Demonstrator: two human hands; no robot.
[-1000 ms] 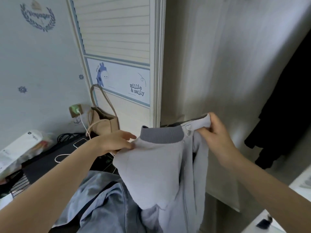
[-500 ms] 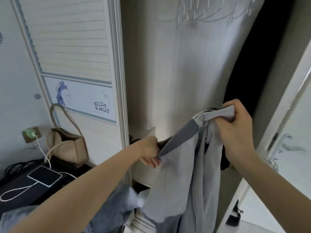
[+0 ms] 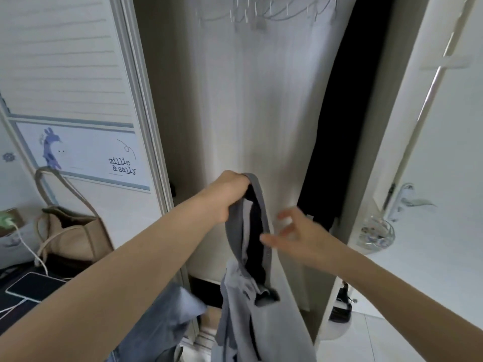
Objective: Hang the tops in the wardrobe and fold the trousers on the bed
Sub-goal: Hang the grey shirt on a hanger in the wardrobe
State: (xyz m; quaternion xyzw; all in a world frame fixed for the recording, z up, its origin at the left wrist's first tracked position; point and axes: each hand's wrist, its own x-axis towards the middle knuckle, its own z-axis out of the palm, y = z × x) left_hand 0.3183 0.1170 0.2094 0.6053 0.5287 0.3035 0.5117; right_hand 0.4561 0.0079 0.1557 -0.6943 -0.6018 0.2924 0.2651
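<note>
A light grey top (image 3: 251,304) with a darker grey ribbed collar hangs in front of the open wardrobe (image 3: 235,105). My left hand (image 3: 227,194) grips it by the collar at about waist height. My right hand (image 3: 295,235) is beside the collar with its fingers spread and holds nothing; it is blurred. Several white hangers (image 3: 264,14) hang on the rail at the top of the wardrobe. Blue denim trousers (image 3: 162,317) hang under my left forearm.
A long white garment (image 3: 261,100) and a black one (image 3: 347,126) hang inside the wardrobe. The wardrobe's sliding door (image 3: 78,100) is to the left, a white room door with a handle (image 3: 413,202) to the right. A beige bag (image 3: 75,233) and a charging phone (image 3: 34,286) lie lower left.
My right hand has let go of the top's collar and opened. My left hand has risen with the collar bunched in it. The view has swung right and up toward the wardrobe.
</note>
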